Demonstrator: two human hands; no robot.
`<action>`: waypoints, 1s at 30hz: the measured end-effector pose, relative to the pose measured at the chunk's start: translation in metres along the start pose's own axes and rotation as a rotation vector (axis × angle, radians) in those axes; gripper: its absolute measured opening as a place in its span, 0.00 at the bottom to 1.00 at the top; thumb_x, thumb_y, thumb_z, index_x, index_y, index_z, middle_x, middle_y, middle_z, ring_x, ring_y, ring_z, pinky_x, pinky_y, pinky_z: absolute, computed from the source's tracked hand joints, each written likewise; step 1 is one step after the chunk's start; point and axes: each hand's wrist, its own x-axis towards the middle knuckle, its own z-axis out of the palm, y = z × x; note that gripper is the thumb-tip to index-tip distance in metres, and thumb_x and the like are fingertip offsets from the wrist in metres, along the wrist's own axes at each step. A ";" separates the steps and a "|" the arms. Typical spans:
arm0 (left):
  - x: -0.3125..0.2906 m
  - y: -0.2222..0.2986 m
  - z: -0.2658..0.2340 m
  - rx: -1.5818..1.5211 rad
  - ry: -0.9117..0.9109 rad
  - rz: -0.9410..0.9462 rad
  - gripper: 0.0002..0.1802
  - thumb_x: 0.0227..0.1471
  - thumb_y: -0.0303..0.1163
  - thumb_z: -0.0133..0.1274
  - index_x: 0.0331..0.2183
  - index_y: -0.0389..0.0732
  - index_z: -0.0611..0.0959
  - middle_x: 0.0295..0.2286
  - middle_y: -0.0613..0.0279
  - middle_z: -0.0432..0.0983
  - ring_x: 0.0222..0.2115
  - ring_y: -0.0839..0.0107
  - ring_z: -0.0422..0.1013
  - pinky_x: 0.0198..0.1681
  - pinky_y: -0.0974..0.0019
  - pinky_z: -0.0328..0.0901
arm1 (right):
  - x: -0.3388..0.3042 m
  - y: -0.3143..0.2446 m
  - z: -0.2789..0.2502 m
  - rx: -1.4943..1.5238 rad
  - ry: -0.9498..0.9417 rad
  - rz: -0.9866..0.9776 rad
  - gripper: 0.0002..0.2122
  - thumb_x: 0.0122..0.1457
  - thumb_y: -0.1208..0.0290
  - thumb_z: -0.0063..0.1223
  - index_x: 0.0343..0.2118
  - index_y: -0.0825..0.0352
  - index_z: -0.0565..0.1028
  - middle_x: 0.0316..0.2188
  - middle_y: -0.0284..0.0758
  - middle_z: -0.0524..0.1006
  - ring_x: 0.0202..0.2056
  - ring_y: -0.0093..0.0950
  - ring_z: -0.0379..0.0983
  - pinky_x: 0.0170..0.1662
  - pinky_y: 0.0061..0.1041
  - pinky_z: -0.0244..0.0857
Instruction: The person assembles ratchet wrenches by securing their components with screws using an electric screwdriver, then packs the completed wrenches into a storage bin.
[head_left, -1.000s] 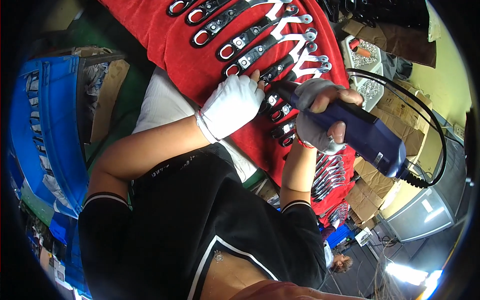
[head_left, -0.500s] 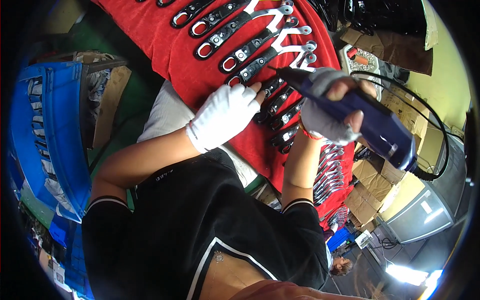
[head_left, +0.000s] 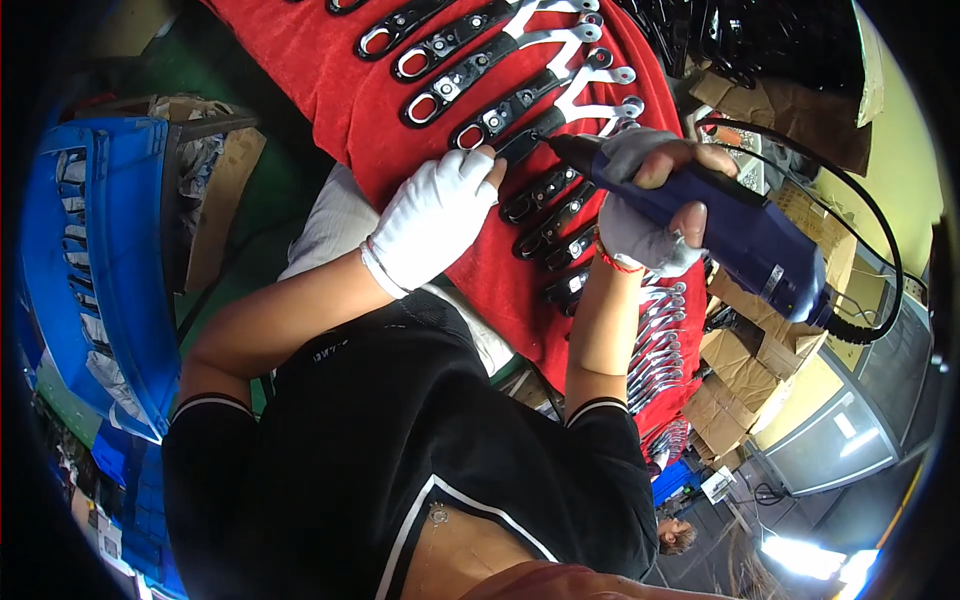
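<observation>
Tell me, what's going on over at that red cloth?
A person's gloved right hand grips a dark blue corded tool, its tip close to a black-handled metal piece. The gloved left hand is at that piece's near end; whether it grips it is hard to tell. More such pieces lie lined up on the red cloth.

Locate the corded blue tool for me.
Right of centre in the head view: the corded blue tool is gripped in the right hand, its tip near a black handle on the red cloth.

You wear a white-trimmed black short-sleeved top (head_left: 370, 430), partly fingerless white gloves (head_left: 428, 222), a red bracelet (head_left: 622, 264) and a pendant (head_left: 438, 514).
</observation>
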 end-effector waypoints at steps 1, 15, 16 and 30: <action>0.000 0.000 0.001 -0.041 -0.023 -0.031 0.19 0.47 0.28 0.48 0.44 0.38 0.73 0.37 0.59 0.66 0.35 0.67 0.65 0.34 0.68 0.65 | 0.002 0.000 0.002 -0.001 -0.011 0.019 0.21 0.52 0.59 0.47 0.46 0.65 0.64 0.22 0.36 0.68 0.20 0.32 0.65 0.26 0.34 0.60; 0.002 -0.005 0.012 -0.015 0.197 0.091 0.08 0.49 0.30 0.47 0.33 0.37 0.75 0.25 0.60 0.65 0.20 0.68 0.64 0.21 0.69 0.63 | -0.010 -0.016 0.022 0.036 0.013 0.085 0.22 0.51 0.57 0.47 0.46 0.63 0.64 0.20 0.34 0.67 0.18 0.30 0.64 0.25 0.34 0.60; 0.001 -0.004 0.012 -0.102 0.167 0.027 0.07 0.50 0.30 0.47 0.31 0.38 0.74 0.23 0.59 0.65 0.19 0.66 0.65 0.20 0.67 0.64 | -0.013 -0.017 0.027 0.002 0.009 0.087 0.22 0.51 0.57 0.47 0.47 0.63 0.64 0.20 0.34 0.67 0.18 0.30 0.64 0.25 0.34 0.61; 0.004 -0.005 0.011 -0.196 0.172 -0.056 0.05 0.48 0.29 0.48 0.25 0.39 0.73 0.20 0.57 0.66 0.17 0.64 0.67 0.18 0.64 0.63 | -0.012 -0.009 0.034 -0.049 -0.064 0.105 0.21 0.50 0.57 0.51 0.42 0.65 0.65 0.17 0.34 0.67 0.17 0.30 0.65 0.26 0.35 0.63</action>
